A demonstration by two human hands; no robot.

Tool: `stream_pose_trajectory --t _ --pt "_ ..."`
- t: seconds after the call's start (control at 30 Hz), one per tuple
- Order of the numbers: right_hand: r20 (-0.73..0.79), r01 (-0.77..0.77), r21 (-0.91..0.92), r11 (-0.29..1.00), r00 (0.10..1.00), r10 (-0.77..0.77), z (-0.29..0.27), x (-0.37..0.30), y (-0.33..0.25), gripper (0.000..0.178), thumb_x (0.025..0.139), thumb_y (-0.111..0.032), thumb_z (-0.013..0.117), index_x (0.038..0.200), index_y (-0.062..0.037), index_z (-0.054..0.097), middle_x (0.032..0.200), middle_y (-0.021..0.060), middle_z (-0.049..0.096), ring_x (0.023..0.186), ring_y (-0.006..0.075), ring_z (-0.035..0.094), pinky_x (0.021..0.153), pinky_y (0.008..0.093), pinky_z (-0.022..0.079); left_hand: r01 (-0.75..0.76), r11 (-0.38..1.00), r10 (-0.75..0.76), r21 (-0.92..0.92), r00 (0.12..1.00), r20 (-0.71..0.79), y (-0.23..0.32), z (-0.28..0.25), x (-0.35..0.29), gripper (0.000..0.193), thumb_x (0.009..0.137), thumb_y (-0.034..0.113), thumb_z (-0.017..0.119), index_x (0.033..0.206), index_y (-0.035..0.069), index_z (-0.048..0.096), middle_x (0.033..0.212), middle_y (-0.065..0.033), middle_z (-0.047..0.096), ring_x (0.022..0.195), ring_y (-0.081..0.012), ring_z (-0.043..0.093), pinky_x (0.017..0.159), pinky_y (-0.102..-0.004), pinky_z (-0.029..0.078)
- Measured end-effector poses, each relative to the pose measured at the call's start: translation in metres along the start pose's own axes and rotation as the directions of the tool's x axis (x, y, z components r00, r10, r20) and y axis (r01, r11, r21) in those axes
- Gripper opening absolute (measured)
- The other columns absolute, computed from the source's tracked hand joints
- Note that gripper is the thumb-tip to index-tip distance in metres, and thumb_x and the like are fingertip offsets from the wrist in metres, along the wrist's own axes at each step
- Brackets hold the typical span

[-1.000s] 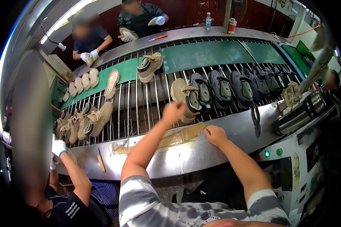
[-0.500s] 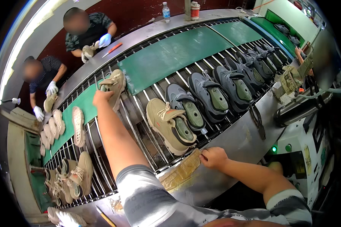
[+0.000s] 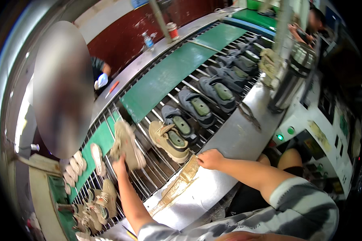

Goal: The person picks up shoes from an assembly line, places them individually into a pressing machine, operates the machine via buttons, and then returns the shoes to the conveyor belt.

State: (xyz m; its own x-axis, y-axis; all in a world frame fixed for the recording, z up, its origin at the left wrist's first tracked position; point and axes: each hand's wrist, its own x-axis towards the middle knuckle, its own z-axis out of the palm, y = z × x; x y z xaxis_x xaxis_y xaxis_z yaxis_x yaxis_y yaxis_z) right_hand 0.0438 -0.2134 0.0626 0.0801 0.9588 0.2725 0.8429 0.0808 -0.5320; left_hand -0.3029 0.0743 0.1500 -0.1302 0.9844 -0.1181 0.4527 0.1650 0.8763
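My left hand (image 3: 119, 164) grips a tan shoe (image 3: 128, 146), tilted over the conveyor rods, with its pale sole edge facing right. Close to its right stands another tan shoe (image 3: 159, 136) with orange accents, a green last inside its opening. My right hand (image 3: 211, 159) is closed at the conveyor's near edge, by the end of a brown taped strip (image 3: 177, 182); whatever its fingers hold, if anything, is hidden. Beyond the second tan shoe runs a row of dark grey shoes (image 3: 218, 94), also on green lasts.
More tan shoes (image 3: 107, 199) and pale soles (image 3: 73, 170) lie at left; one sole (image 3: 97, 158) sits apart. Green mats (image 3: 161, 82) cover the far rods. A steel flask (image 3: 293, 76) stands right, above a control box with a lit green button (image 3: 280, 137). A co-worker's gloved hand (image 3: 103, 79) shows across.
My left hand has drawn the tan shoe nearer and turned it onto its side. The whole view has shifted and tilted. My right hand stays by the taped edge.
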Motion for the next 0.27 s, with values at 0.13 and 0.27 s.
stream_pose_trajectory --t 0.13,0.27 --pt "-0.031 -0.063 0.073 0.995 0.997 0.066 -0.006 -0.015 -0.001 0.021 0.081 -0.030 0.057 0.070 -0.0119 0.061 0.068 0.0092 0.063 0.064 0.0322 0.062 0.058 0.0450 0.050 0.133 0.844 -0.061 -0.520 0.986 0.155 -0.016 -0.036 -0.196 0.059 0.081 0.029 0.071 0.122 -0.007 0.050 0.112 -0.0168 0.060 0.097 -0.0288 0.061 0.086 -0.0423 0.050" --pt "0.181 -0.275 0.189 0.943 0.953 0.242 -0.046 -0.028 -0.015 0.028 0.081 -0.042 0.061 0.084 -0.0144 0.064 0.080 0.0090 0.068 0.078 0.0291 0.066 0.074 0.0427 0.050 -0.040 0.787 0.243 -0.615 0.937 0.249 -0.058 -0.029 -0.298 0.078 0.081 0.036 0.071 0.141 0.003 0.031 0.139 -0.0115 0.043 0.126 -0.0279 0.042 0.108 -0.0420 0.032"
